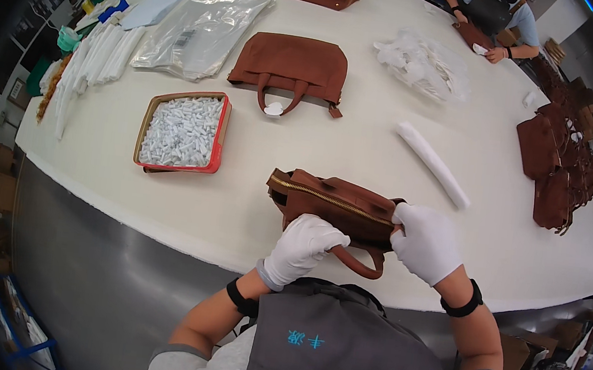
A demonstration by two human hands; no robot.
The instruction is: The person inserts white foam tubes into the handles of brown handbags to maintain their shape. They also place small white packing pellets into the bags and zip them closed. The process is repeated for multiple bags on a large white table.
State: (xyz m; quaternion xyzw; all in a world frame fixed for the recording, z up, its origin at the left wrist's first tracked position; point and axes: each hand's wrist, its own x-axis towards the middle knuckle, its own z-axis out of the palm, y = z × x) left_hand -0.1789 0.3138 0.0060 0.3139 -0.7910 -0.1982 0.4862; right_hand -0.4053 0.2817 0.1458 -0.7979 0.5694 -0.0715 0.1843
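A brown handbag (338, 203) stands at the table's near edge with its gold zipper running along the top; the left end of its opening gapes. My left hand (304, 248), in a white glove, is closed on the bag's near side, by the base of a looped handle (360, 265). At the bag's right end my right hand (427, 242), gloved too, grips the edge near the end of the zipper; its fingertips are partly hidden. Farther off, a second brown handbag (292, 60) lies flat, handles toward me, with white wrapping on one handle.
A red-rimmed box (220, 136) of small white pieces sits left. Behind it lie clear plastic bags (200, 31) and white rolls (110, 54). Toward the right are a white roll (433, 164), crumpled plastic (423, 64) and piled brown bags (554, 170). A co-worker (501, 25) handles a brown piece.
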